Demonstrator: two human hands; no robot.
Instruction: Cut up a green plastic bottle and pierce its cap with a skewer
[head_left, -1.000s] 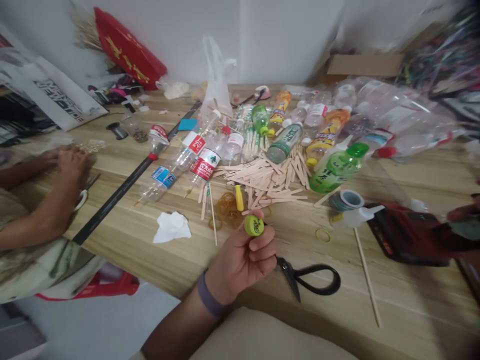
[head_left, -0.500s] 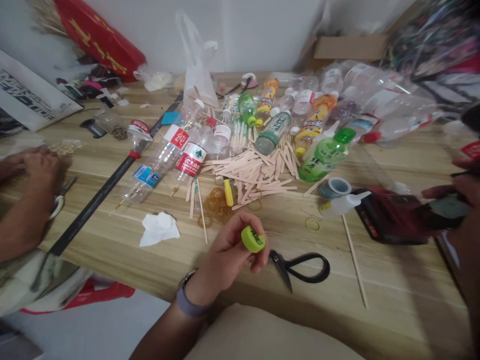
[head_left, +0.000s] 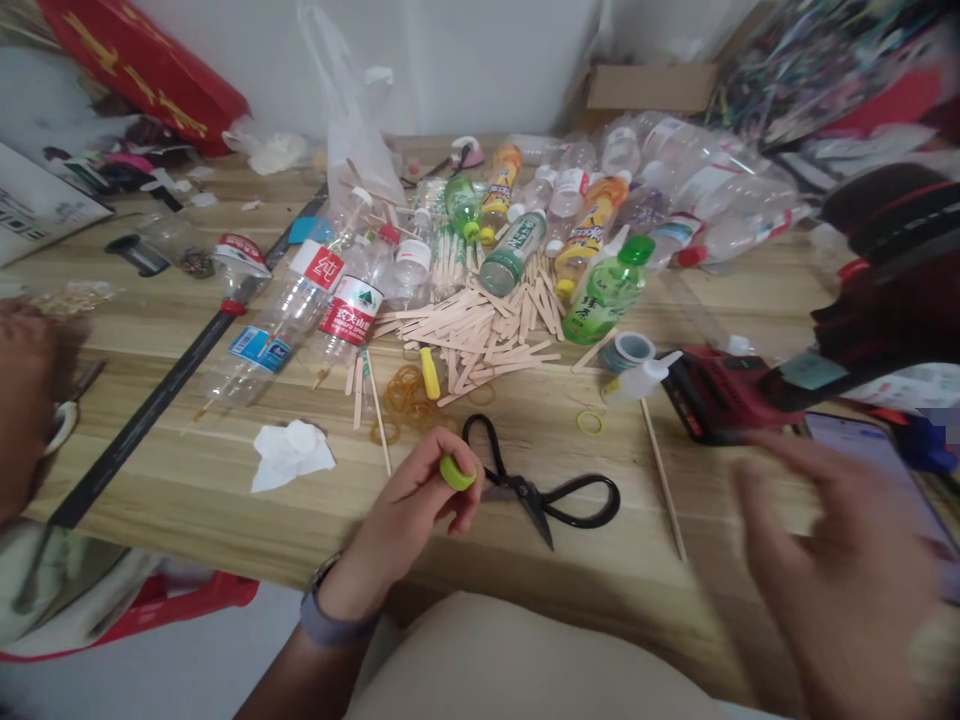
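My left hand (head_left: 409,505) holds a yellow-green bottle cap (head_left: 458,472) between thumb and fingers, just above the table. Beside that hand lie black-handled scissors (head_left: 525,487), one loop partly behind my fingers. At the right, my right hand (head_left: 832,570) is blurred by motion, with thumb and forefinger apart and nothing visible in it. Behind it, a red and black cordless power tool (head_left: 739,390) stands on its battery base. A phone (head_left: 874,470) with a lit screen lies near the right hand.
Flat wooden sticks (head_left: 487,325) are heaped mid-table, with plastic bottles (head_left: 600,200) around and behind them. Nearer are rubber bands (head_left: 409,395), a yellow-handled tool (head_left: 429,372), a glue bottle (head_left: 637,380), a thin stick (head_left: 664,480) and crumpled tissue (head_left: 291,455). Another person's hand (head_left: 22,380) is at left.
My right hand has come away from the power tool, which now stands on the table, and moved nearer to me. The view has shifted right; my left hand still holds the cap.
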